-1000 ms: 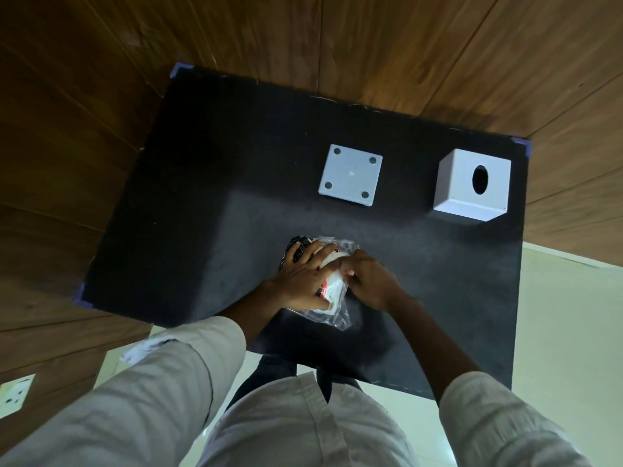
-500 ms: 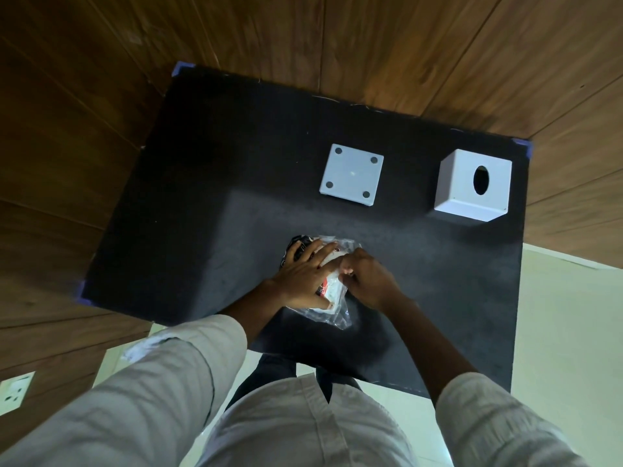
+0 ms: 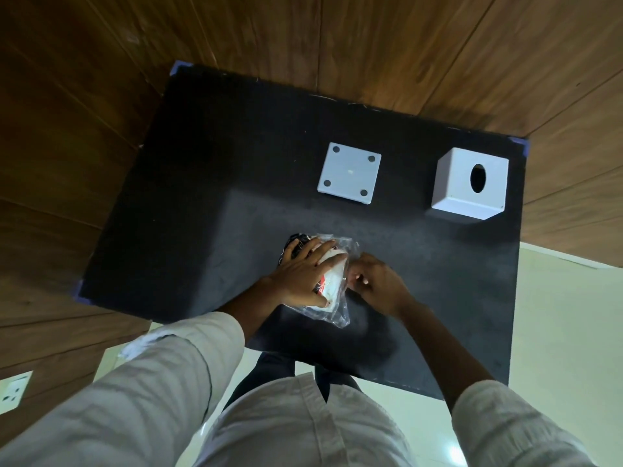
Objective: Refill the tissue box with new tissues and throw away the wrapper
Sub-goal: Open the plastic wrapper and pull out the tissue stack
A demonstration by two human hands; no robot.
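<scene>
A pack of tissues in a clear plastic wrapper (image 3: 332, 291) with black and red print lies near the front of the black table (image 3: 202, 197). My left hand (image 3: 300, 274) lies flat over the pack, fingers spread, pressing it down. My right hand (image 3: 374, 281) pinches the wrapper's right edge with curled fingers. At the far right stands the white tissue box cover (image 3: 470, 183) with an oval hole on top. Its white square base plate (image 3: 349, 172) with four round pads lies apart, to the cover's left.
Wood-panelled walls surround the table on the left, back and right. A pale tiled floor (image 3: 566, 332) shows at right and below the table's front edge. A wall socket (image 3: 13, 392) sits low on the left.
My right hand has shifted slightly right and back along the wrapper's edge, tugging the plastic. My left hand stays on the pack. The box parts have not moved.
</scene>
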